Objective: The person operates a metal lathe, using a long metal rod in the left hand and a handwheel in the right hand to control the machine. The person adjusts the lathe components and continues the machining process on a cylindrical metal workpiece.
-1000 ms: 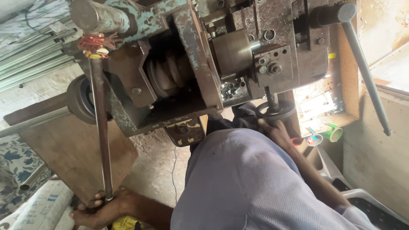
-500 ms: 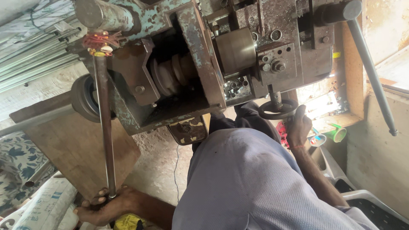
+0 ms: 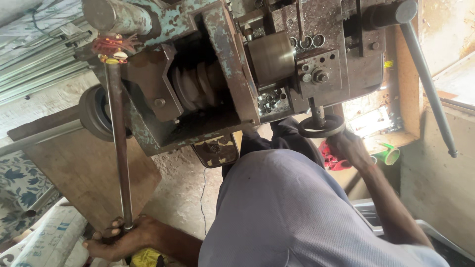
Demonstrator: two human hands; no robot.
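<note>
**Ana:** Head camera looks down past the person's grey-clad knee (image 3: pixel 297 207) at a worn, paint-chipped machine (image 3: pixel 222 74). Where are the hands?

**Ben:** The left hand (image 3: pixel 116 240) sits low in the frame, its grip wrapped round the bottom end of a long steel lever rod (image 3: pixel 120 148). That rod runs up to a pivot hung with red thread and beads (image 3: pixel 110 47). Holding it at the far end would give the most leverage.

**Ana:** And the other one?

**Ben:** The right hand (image 3: pixel 349 148) is at the rim of a small dark handwheel (image 3: pixel 321 126) under the tool block (image 3: pixel 321 69). Its fingers curl toward the rim, but whether they close on it cannot be told from here.

**Ana:** What crowds the space?

**Ben:** A stepped pulley (image 3: pixel 195 86) sits in the open housing, a wooden board (image 3: pixel 84 173) leans behind the rod, and a second long lever (image 3: pixel 428 89) slants down at the right. A green cup (image 3: pixel 388 155) and a red rag (image 3: pixel 331 158) lie just beside the right wrist. The knee blocks the view beneath the handwheel.
</note>
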